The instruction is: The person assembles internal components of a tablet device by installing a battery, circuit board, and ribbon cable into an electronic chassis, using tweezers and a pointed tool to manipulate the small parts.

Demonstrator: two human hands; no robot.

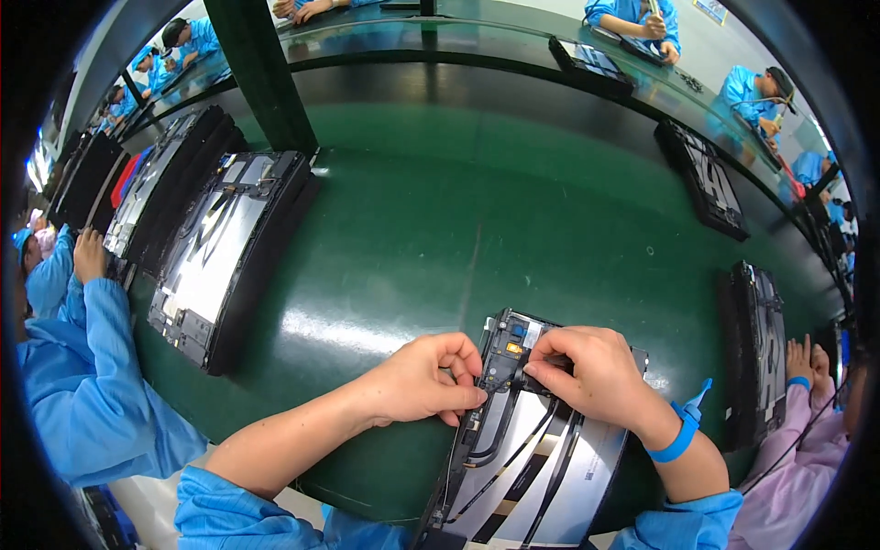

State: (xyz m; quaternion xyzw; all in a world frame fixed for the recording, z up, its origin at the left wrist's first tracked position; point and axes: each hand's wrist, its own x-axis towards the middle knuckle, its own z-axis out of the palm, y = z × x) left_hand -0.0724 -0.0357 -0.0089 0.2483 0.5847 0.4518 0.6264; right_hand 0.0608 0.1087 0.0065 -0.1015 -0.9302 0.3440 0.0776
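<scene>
An opened tablet lies in front of me, tilted slightly, its lower end running out of the picture. Inside it show a silver battery plate, several black cables and a dark circuit area at the far end. My left hand is closed at its left edge, thumb tip over the rim and fingers curled beside it. At the far end, my right hand pinches with thumb and forefinger close over the circuit area; what lies between the fingertips is hidden. A blue wrist strap circles my right wrist.
Another opened tablet rests on a black stack at left, with more stacks behind it. Further opened tablets lie at right, far right and beyond the rail. A dark green post rises at back left. Co-workers sit around.
</scene>
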